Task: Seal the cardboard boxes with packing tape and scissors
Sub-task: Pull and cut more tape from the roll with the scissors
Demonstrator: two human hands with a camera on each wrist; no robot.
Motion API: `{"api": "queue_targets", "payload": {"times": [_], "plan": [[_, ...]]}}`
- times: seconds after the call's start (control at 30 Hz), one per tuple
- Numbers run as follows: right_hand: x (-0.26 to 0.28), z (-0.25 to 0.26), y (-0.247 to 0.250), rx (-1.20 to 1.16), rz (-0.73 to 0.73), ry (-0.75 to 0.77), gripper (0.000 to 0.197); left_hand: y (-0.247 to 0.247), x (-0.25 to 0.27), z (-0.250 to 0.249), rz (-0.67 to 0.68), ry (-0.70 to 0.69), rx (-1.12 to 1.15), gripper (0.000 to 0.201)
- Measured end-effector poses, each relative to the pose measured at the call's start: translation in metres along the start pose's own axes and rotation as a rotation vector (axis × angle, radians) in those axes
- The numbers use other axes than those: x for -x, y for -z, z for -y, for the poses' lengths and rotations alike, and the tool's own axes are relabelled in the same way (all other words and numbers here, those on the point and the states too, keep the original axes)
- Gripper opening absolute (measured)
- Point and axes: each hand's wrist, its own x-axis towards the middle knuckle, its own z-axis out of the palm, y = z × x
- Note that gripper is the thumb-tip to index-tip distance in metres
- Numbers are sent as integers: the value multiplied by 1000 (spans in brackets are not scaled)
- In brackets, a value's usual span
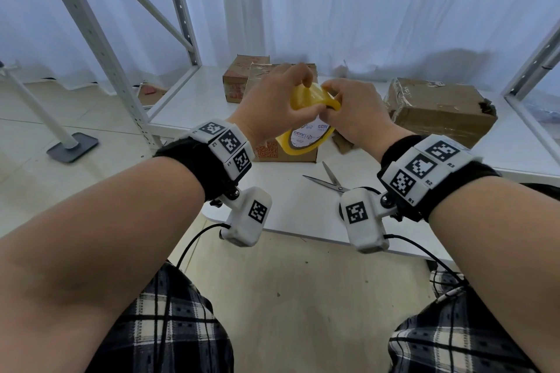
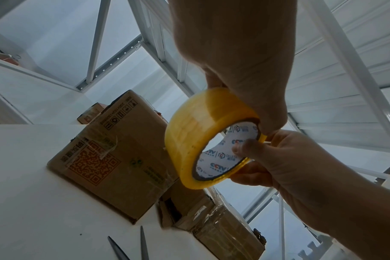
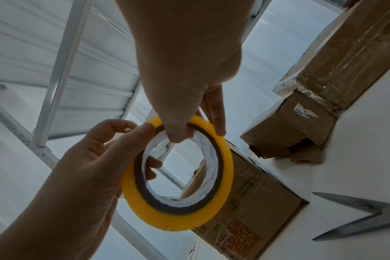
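A yellow packing tape roll [image 1: 306,118] hangs in the air between both hands, above a QR-printed cardboard box [image 1: 285,154]. My left hand [image 1: 272,100] grips the roll from the top left, fingers curled over its outer face. My right hand [image 1: 351,109] pinches the right rim, thumb inside the printed core. The left wrist view shows the roll [image 2: 189,137] tilted above that box [image 2: 114,158]. In the right wrist view the roll [image 3: 167,218] appears as a ring held by both hands. Scissors [image 1: 330,180] lie open on the white table, near my right wrist.
A larger taped, torn box [image 1: 439,106] sits at the right and a small box [image 1: 242,79] behind the middle one. The table [image 1: 303,215] stands inside a white metal rack with upright posts [image 1: 100,48]. A stand base [image 1: 72,147] rests on the floor, left.
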Motion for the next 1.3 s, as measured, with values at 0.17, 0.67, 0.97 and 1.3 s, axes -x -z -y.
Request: {"api": "queue_targets", "payload": {"times": [0.17,0.67,0.97,1.3], "plan": [[3,3,4,-9,4,-8,45,-1,1,1,-25,0,30,36],[4,7,6,-10,5,-18,44,-2,4,-4,12,59,117,33],[7,10,7,-27,7,-23,46,2,5,-8,34,68,153,34],[9,11,12,-49,6,-42,46,-1,5,-12,36,75,169,33]]}}
